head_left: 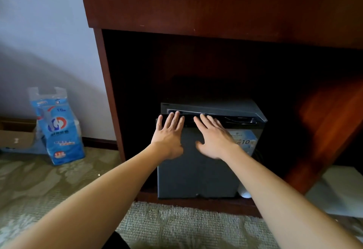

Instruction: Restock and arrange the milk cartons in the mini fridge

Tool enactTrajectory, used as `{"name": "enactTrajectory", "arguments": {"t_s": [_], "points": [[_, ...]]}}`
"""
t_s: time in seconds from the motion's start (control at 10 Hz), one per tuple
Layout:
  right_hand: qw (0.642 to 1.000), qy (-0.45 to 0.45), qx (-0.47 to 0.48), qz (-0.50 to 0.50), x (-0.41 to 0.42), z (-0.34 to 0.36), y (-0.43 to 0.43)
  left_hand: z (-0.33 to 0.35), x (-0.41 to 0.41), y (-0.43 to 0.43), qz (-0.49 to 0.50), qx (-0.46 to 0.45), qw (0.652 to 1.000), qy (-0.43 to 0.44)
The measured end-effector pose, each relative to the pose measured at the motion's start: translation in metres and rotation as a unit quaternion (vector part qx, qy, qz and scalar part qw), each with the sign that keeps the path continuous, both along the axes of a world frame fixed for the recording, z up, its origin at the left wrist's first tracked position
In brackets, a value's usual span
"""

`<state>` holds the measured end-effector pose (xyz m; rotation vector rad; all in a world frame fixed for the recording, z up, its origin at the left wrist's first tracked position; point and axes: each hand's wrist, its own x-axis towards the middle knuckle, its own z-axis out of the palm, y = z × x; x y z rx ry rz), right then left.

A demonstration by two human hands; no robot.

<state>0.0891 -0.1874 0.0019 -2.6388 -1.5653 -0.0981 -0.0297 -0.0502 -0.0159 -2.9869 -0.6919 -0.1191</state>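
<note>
I have both palms laid flat on the front of the mini fridge [216, 106], which sits low in the dark alcove of a reddish wooden cabinet [196, 3]. My left hand [169, 135] and right hand [214, 138] rest side by side near the top of the door [196, 176], and their fingertips reach its upper edge. Neither grip is closed on anything: the fingers lie straight and slightly spread, pressing rather than holding.

I judge the flat placement suits pushing on a broad panel with no handle showing. The door stands a little ajar at the top, where a dark gap and a black seal show. I cannot tell whether it is being swung open or pressed to.

The door is a matt, dark grey slab with square corners. A pale blue sticker [245, 140] sits on its right part, half hidden by my right wrist. No milk cartons are in view, and the inside of the fridge is hidden.

To the left, a glossy blue plastic pack [60, 131] stands against the wall beside a cardboard box [15, 136]. The carpet [176, 223] under me is coarse and looped.
</note>
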Motion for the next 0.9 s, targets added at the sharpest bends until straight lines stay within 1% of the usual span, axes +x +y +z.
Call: {"name": "enactTrajectory", "arguments": {"t_s": [0.2,0.4,0.5,0.6,0.7,0.8,0.9], "points": [[1.000,0.001,0.020,0.002,0.014,-0.007,0.014,-0.004,0.019,0.022,-0.007,0.008,1.000,-0.001],[1.000,-0.015,0.017,-0.007,0.020,-0.010,0.023,-0.007,0.031,0.031,-0.004,0.002,1.000,-0.008],[1.000,-0.024,0.012,-0.010,0.021,-0.013,0.025,-0.013,0.032,0.032,-0.005,0.015,1.000,-0.014],[1.000,-0.027,0.007,-0.014,0.019,-0.013,0.026,-0.014,0.033,0.032,-0.005,0.014,1.000,-0.007],[0.999,-0.022,-0.008,-0.022,0.014,-0.007,0.025,-0.006,0.031,0.035,-0.008,0.000,1.000,0.019],[0.999,-0.033,-0.024,-0.023,0.011,0.002,0.022,0.002,0.024,0.033,-0.009,0.011,0.999,0.043],[0.999,-0.038,0.004,-0.016,0.004,0.017,0.013,0.012,0.013,0.028,-0.004,0.023,0.999,0.024]]}}
